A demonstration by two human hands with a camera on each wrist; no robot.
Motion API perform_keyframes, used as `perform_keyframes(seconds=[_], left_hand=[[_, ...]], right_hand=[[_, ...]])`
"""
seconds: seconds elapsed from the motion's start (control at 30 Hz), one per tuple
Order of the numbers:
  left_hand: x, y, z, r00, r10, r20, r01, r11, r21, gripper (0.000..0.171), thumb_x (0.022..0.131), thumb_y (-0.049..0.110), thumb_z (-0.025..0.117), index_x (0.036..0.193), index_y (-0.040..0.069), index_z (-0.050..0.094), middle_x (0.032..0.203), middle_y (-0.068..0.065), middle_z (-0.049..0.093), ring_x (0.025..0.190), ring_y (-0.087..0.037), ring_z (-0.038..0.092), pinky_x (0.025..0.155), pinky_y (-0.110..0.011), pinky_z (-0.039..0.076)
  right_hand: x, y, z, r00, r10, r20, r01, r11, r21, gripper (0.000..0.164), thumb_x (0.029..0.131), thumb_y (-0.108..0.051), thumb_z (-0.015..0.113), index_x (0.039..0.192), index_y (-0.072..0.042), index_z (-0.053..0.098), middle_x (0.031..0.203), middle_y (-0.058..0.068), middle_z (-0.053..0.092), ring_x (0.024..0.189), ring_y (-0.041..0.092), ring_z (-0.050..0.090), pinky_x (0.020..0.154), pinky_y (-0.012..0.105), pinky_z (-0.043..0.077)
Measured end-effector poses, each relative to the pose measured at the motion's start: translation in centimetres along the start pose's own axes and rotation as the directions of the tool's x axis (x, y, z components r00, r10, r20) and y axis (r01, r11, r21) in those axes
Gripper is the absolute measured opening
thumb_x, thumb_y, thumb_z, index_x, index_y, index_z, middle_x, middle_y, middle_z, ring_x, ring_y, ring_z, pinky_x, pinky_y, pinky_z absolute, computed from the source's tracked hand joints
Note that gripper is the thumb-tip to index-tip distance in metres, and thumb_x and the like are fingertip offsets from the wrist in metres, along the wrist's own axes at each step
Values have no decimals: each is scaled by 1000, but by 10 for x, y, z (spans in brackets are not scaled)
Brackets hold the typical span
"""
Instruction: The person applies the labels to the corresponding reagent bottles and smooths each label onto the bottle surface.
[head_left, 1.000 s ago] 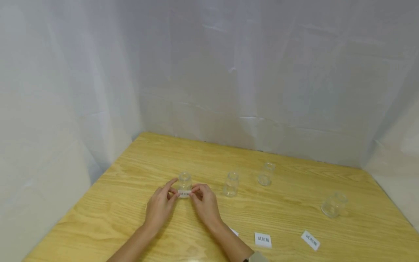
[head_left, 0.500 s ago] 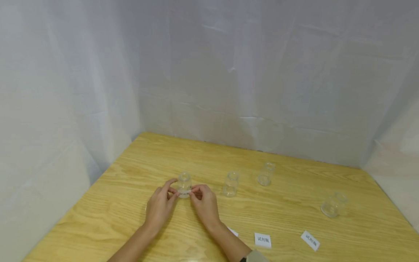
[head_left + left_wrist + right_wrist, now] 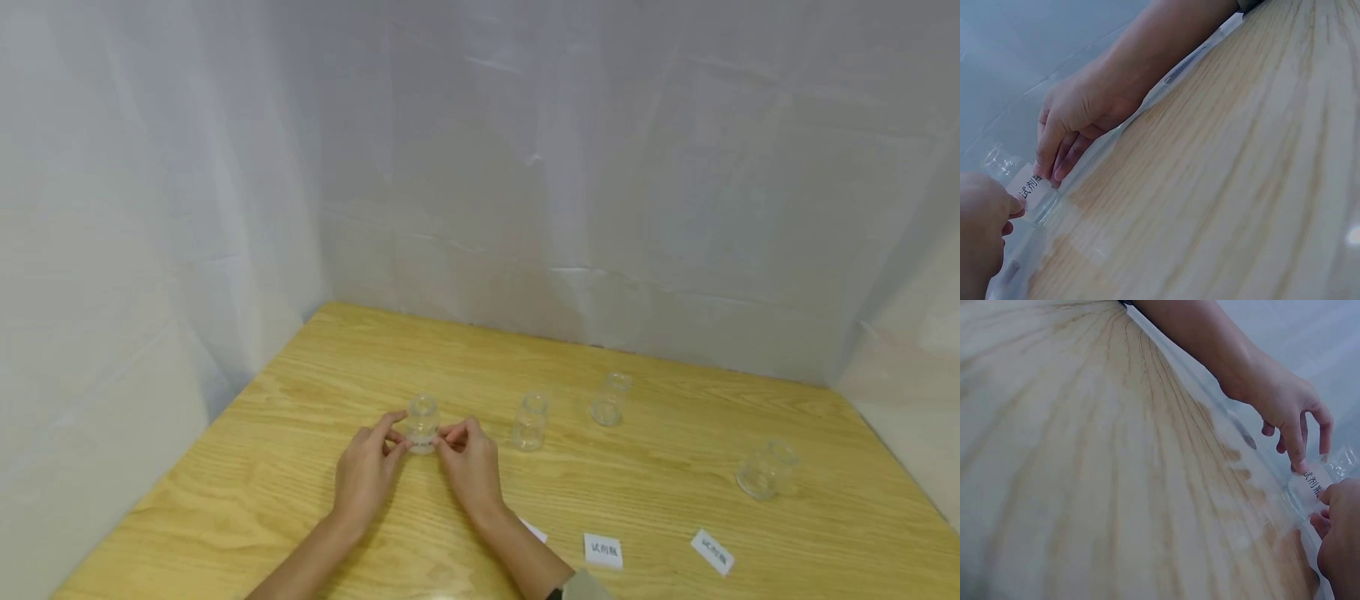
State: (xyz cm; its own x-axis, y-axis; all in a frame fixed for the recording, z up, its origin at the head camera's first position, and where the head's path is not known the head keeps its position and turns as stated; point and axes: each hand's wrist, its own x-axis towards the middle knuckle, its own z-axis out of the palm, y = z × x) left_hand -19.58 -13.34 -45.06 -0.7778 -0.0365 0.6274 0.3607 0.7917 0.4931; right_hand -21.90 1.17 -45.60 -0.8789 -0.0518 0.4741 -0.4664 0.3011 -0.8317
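Observation:
A clear glass bottle (image 3: 423, 417) stands upright between my hands on the left part of the table. A white label (image 3: 422, 444) with black printed characters lies against the front of its lower body. My left hand (image 3: 365, 477) pinches the label's left end by thumb and finger, its index finger reaching up along the bottle's side. At the opposite end my right hand (image 3: 474, 473) pinches the label between thumb and fingers. The left wrist view shows the label (image 3: 1029, 186) nearly face-on, its characters legible; in the right wrist view a thumb overlaps the label (image 3: 1310, 481).
Farther right on the wooden table (image 3: 285, 467) stand three more clear bottles (image 3: 529, 427), (image 3: 608, 402), (image 3: 763, 473). Near the front lie two white labels (image 3: 603, 550), (image 3: 712, 552), and another label (image 3: 534, 531) partly hidden by the right forearm. White sheeting (image 3: 570, 183) surrounds the table.
The label, earlier held straight across in front of the bottle, now sits lower and curves against the glass. Both hands have stayed almost in place, with slight finger movement.

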Motion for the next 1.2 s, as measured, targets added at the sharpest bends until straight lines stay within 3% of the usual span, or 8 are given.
perform_keyframes(seconds=[0.17, 0.3, 0.43, 0.57, 0.73, 0.9, 1.03, 1.2], left_hand=[[0, 0, -1, 1000, 9, -5, -9, 1000, 21, 41, 69, 6, 79, 106, 6, 62, 81, -3, 62, 65, -14, 53, 49, -22, 43], [0, -1, -2, 1000, 9, 1, -9, 999, -32, 44, 68, 3, 79, 108, 4, 61, 86, -6, 61, 72, -19, 56, 58, -28, 49], [2, -2, -3, 996, -62, 65, 69, 991, -118, 47, 72, 2, 77, 114, 0, 56, 95, -11, 61, 80, -24, 58, 65, -34, 51], [4, -2, -5, 980, -125, 152, 157, 963, -221, 55, 74, 1, 75, 122, -2, 49, 109, -15, 57, 93, -29, 57, 72, -36, 51], [7, -4, -5, 974, -45, 220, 123, 927, -354, 65, 75, 1, 73, 132, -1, 42, 126, -20, 48, 105, -34, 53, 78, -34, 51], [11, -10, -4, 965, 10, 261, 106, 899, -425, 61, 77, 0, 71, 131, -3, 44, 126, -24, 47, 106, -37, 52, 78, -31, 51], [13, -14, -4, 960, 11, 281, 123, 883, -454, 56, 78, -2, 69, 129, -5, 46, 124, -25, 49, 106, -39, 52, 77, -31, 51], [15, -17, -3, 965, 31, 260, 90, 892, -443, 51, 77, -1, 69, 124, -7, 50, 121, -24, 52, 103, -39, 54, 77, -35, 51]], right_hand=[[0, 2, 0, 1000, 8, 5, -8, 999, 42, 16, 78, 4, 69, 80, 1, 54, 86, 13, 65, 78, 24, 65, 69, 21, 51], [0, 2, 0, 1000, 18, 19, -19, 998, 57, 14, 79, 4, 69, 85, 2, 56, 85, 10, 63, 78, 22, 64, 70, 22, 51], [-1, 1, -1, 997, 63, 49, -66, 996, 65, 14, 79, 5, 67, 88, 0, 57, 87, 8, 62, 80, 20, 63, 72, 25, 51], [-1, -1, -3, 988, 138, 68, -143, 986, 82, 20, 80, -2, 67, 97, -1, 56, 97, 11, 61, 87, 25, 62, 76, 31, 51], [2, 1, -4, 985, 80, 154, -98, 989, 115, 41, 86, -11, 65, 122, 1, 49, 118, 21, 54, 102, 34, 57, 84, 36, 48], [3, 1, -4, 974, -17, 226, -16, 989, 145, 46, 87, -6, 62, 129, 3, 45, 123, 22, 52, 102, 36, 57, 82, 37, 49], [3, -1, -4, 970, 26, 240, -63, 987, 147, 45, 88, -9, 63, 129, 1, 46, 122, 20, 53, 103, 33, 57, 82, 33, 49], [5, 0, -3, 973, 55, 226, -88, 986, 139, 46, 83, -16, 68, 123, 0, 49, 119, 16, 55, 103, 29, 57, 82, 26, 48]])
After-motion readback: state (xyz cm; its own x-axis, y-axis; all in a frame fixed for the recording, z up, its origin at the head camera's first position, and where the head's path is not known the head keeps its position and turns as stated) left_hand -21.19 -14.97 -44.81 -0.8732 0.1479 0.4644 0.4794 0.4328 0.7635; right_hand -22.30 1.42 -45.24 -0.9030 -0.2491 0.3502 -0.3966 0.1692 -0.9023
